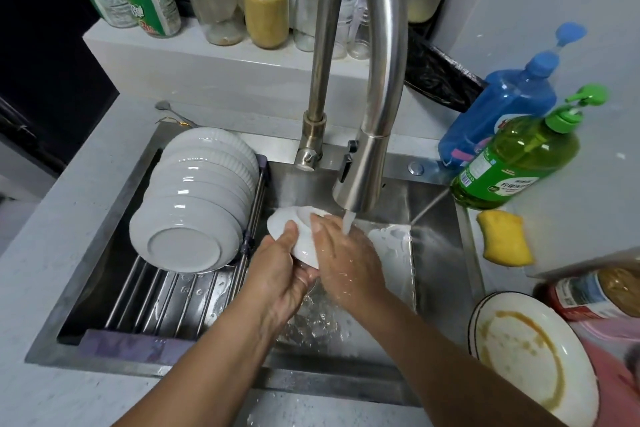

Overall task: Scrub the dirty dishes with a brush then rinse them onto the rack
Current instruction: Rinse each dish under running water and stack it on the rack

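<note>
At the near right, a dirty plate with brown sauce rings lies on the tabletop just beside the right rim of the sink. Both forearms reach over the near rim into the right half of the sink. The left hand grips a small white dish from below, with the thumb curled over its left edge. The right hand lies on the dish with the fingers nearly straight, and the water stream from the faucet falls on it; no brush shows in either hand. Water splashes on the sink floor under the hands, where there is some open room. The left half of the sink is covered by a roll-up rack; its near part is bare rods, and the far part carries a row of white bowls leaning on each other. A yellow sponge lies on the right tabletop, near the sink edge. Behind it stand a green soap bottle and a blue bottle, touching each other. On the far ledge, jars and bottles stand close together.
</note>
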Available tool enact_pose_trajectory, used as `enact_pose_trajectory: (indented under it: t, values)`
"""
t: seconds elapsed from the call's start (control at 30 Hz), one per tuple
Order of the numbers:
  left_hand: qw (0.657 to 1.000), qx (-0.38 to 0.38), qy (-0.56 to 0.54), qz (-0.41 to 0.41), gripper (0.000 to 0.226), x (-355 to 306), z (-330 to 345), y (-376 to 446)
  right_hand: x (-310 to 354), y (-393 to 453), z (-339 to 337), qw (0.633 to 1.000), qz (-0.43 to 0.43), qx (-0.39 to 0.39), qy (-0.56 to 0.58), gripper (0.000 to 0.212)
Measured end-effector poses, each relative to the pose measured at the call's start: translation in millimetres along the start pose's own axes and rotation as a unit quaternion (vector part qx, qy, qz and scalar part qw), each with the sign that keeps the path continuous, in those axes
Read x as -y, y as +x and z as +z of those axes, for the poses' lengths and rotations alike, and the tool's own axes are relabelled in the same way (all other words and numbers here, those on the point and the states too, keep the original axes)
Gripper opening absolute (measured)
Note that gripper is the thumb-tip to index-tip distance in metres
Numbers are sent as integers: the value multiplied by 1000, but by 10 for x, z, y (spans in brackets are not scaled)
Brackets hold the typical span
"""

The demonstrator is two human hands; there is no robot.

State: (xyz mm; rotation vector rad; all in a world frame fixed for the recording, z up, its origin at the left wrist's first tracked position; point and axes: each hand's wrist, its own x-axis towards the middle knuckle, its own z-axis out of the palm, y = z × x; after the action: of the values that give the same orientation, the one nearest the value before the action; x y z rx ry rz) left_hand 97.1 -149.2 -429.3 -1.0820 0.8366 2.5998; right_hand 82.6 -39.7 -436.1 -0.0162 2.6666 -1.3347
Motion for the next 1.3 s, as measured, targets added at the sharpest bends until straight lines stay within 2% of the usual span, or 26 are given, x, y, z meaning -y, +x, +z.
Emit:
enact_pose_trajectory:
  t: [0.03, 0.1, 0.17, 0.23, 0.33, 0.43, 0.57, 0.6, 0.73, 0.8, 0.9, 0.93, 0.97, 1.0, 1.03, 1.1, 1.13, 1.2, 1.27, 1.3]
  values:
    - [1000, -8, 3, -6, 33, -42, -15, -2, -110, 26, 8, 1000, 21, 3, 4, 56]
    - [1000, -13, 14, -11, 30, -147, -60, -27, -255, 170, -2, 985, 141, -8, 97, 53]
    - [999, 4, 40, -23, 30, -262, -95, -79, -387, 330, -56, 937, 274, -16, 215, 45]
    - [995, 39, 84, -44, 28, -372, -125, -134, -478, 411, -135, 898, 335, 29, 283, 42]
    - [983, 83, 153, -59, 31, -487, -127, -154, -526, 422, -191, 871, 349, 64, 340, 45]
    - [977, 110, 182, -18, 41, -376, -96, -218, -536, 383, -98, 812, 366, 93, 445, 53]
    - [973, 148, 163, 67, 64, 139, -48, -368, -541, 295, 171, 740, 356, 28, 570, 65]
    - [972, 144, 167, 86, 66, 209, -39, -371, -528, 284, 199, 737, 346, 21, 580, 65]
    - [952, 147, 254, 85, 66, 71, -117, -293, -489, 358, 63, 776, 354, 10, 521, 64]
    - [922, 173, 340, 65, 66, -59, -161, -275, -444, 471, -39, 837, 346, 18, 425, 58]
    - [879, 187, 436, 45, 62, -106, -134, -270, -291, 648, -135, 926, 268, 37, 261, 26]
    - [872, 180, 452, 41, 62, -100, -109, -274, -186, 639, -120, 943, 251, 56, 210, 28]
    - [869, 171, 462, 38, 62, -80, -85, -258, -58, 620, -106, 956, 235, 85, 152, 43]
    - [869, 160, 467, 36, 60, -63, -63, -251, 69, 566, -66, 964, 232, 104, 84, 62]
    - [871, 151, 467, 34, 55, -42, -44, -243, 165, 488, -38, 972, 202, 119, 14, 64]
    - [882, 136, 451, 33, 45, -13, -23, -232, 254, 354, 59, 985, 94, 118, -89, 36]
    - [887, 130, 442, 28, 43, -12, -30, -228, 301, 305, 76, 985, 86, 116, -99, 28]
    - [895, 133, 426, 4, 46, -54, -58, -222, 296, 377, 93, 979, 128, 136, -82, 31]
    - [900, 146, 409, -23, 54, -127, -98, -220, 220, 535, 76, 968, 205, 143, -31, 49]
    - [903, 150, 403, -30, 56, -160, -116, -214, 140, 621, 53, 960, 228, 156, -41, 58]
